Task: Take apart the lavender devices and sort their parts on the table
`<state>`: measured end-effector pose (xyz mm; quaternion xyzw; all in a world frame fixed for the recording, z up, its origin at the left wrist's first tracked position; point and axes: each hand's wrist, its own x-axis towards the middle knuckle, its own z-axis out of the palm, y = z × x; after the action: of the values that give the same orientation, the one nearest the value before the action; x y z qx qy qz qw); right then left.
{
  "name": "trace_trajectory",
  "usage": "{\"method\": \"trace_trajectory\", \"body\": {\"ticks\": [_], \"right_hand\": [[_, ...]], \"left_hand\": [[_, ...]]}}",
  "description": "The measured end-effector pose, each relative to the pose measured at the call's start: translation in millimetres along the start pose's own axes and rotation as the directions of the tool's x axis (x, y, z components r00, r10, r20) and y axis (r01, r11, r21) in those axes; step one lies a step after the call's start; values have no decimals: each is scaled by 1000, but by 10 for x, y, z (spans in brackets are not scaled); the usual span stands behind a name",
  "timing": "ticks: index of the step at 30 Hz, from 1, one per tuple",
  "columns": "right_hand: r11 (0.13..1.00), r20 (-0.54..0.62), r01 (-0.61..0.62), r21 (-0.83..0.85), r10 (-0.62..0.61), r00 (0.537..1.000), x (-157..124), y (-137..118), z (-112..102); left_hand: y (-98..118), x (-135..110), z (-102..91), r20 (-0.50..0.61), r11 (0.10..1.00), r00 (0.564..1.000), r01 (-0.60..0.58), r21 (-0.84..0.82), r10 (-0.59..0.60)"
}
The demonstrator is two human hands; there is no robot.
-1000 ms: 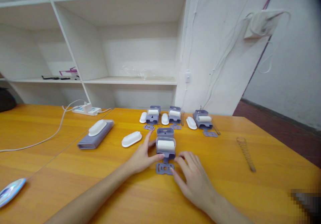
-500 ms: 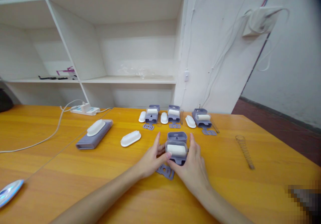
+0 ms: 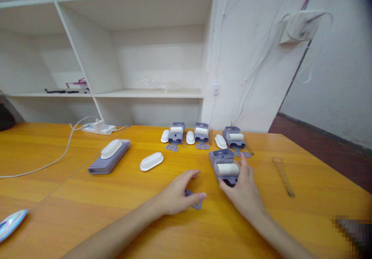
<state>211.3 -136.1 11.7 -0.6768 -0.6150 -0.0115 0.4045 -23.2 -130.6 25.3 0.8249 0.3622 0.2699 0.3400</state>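
My right hand [image 3: 244,185] grips a grey-purple plastic housing [image 3: 215,170] on the table, thumb at its near left and fingers along its right side. A white roller-like cylinder [image 3: 228,169] lies in the housing's clear-rimmed opening. My left hand [image 3: 181,193] is apart from the housing, thumb and fingers spread, with nothing in it. Under and beside its thumb lies a flat grey-purple plate with cutouts [image 3: 197,204], partly hidden by the hand. A white oval ribbed piece [image 3: 151,161] rests beyond my left hand. To the right lies a metal coil spring [image 3: 283,177].
Similar housings [image 3: 176,137] with white ovals, springs and flat plates stand along the back. At left, a white oval sits on a long grey-purple case [image 3: 109,162]. A power strip [image 3: 99,127] with cables is near the shelf [image 3: 151,93]. A glowing mouse-like device [image 3: 12,225] lies front left.
My right hand has moved the housing to the right. My left hand has let go of it and now hovers, fingers apart, over the flat plate.
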Motion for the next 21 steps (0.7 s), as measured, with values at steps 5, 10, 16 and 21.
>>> {"method": "trace_trajectory", "body": {"ticks": [5, 10, 16, 21], "right_hand": [[972, -23, -174, -158, 173, 985, 162, 378, -209], [940, -38, -243, -240, 241, 970, 279, 661, -346], [920, -104, -244, -308, 222, 970, 314, 798, -395], [920, -353, -94, -380, -51, 934, 170, 502, -411]], "left_hand": [[106, -259, -157, 109, 935, 985, -163, 313, 135], [59, -331, -197, 123, 898, 980, -191, 397, 154], [9, -235, -165, 97, 886, 976, -218, 409, 195], [-51, -210, -99, 17, 882, 988, -143, 449, 152]]}}
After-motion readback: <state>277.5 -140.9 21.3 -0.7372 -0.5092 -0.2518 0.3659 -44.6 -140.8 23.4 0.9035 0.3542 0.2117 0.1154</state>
